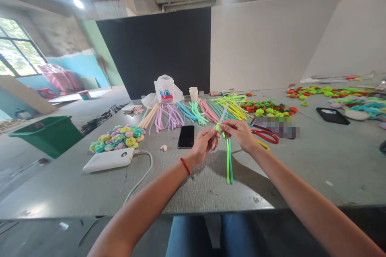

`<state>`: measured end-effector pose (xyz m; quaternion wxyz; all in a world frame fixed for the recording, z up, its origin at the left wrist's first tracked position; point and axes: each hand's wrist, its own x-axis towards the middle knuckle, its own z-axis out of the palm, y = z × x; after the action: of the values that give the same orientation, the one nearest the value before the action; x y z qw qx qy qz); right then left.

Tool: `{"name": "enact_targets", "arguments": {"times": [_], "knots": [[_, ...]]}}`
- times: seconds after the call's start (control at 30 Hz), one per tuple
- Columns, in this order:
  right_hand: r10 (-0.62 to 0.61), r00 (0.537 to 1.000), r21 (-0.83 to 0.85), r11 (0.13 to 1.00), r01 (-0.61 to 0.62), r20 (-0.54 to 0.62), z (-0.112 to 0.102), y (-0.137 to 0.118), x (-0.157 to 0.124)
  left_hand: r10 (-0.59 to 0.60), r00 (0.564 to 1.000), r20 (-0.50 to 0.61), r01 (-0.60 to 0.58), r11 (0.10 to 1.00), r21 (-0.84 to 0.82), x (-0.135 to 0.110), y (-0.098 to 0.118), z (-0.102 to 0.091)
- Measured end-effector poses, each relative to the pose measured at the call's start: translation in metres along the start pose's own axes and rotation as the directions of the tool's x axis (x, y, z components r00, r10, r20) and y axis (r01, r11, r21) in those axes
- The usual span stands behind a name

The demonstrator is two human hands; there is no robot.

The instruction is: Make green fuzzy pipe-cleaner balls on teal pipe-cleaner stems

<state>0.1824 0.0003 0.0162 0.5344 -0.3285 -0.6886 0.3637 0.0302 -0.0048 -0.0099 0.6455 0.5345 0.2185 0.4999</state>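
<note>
Both my hands meet above the grey table [301, 168]. My left hand [205, 144], with a red band at the wrist, is closed in a pinch on the top of a bundle of green pipe cleaners [229, 162]. My right hand [239, 132] is closed on the same bundle, where a pale stick [223, 113] points up and away. The long green ends hang down toward the tabletop.
Fanned pipe cleaners in several colours [193, 112], a white clown-face bag [164, 90], a black phone [186, 136], a white power bank [109, 160] with cable, pastel pompom flowers [118, 137], red scissors [267, 134], red-green flowers [267, 108], a green bin [46, 134].
</note>
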Motion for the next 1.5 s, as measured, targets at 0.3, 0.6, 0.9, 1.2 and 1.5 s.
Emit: {"name": "enact_targets", "arguments": {"times": [0.3, 0.6, 0.9, 1.2, 1.5], "knots": [[-0.035, 0.998, -0.160, 0.987, 0.028, -0.045, -0.002, 0.015, 0.002, 0.207, 0.950, -0.232, -0.111, 0.923, 0.368, 0.005, -0.010, -0.003], [0.081, 0.997, -0.011, 0.997, -0.081, 0.002, -0.010, 0.007, 0.004, 0.126, 0.990, -0.068, -0.108, 0.969, 0.221, 0.005, 0.003, -0.011], [0.015, 0.999, 0.028, 0.999, -0.015, 0.031, -0.004, 0.007, 0.002, -0.034, 0.999, 0.039, 0.027, 0.987, 0.157, 0.005, 0.003, -0.009], [0.022, 1.000, -0.148, 0.989, -0.021, 0.004, -0.011, 0.012, 0.006, -0.025, 0.995, -0.100, 0.040, 0.987, 0.158, 0.006, -0.001, -0.011], [0.143, 0.986, 0.060, 0.987, -0.148, 0.091, -0.018, 0.009, 0.003, -0.140, 0.976, 0.165, 0.139, 0.990, 0.017, 0.005, 0.009, -0.015]]}}
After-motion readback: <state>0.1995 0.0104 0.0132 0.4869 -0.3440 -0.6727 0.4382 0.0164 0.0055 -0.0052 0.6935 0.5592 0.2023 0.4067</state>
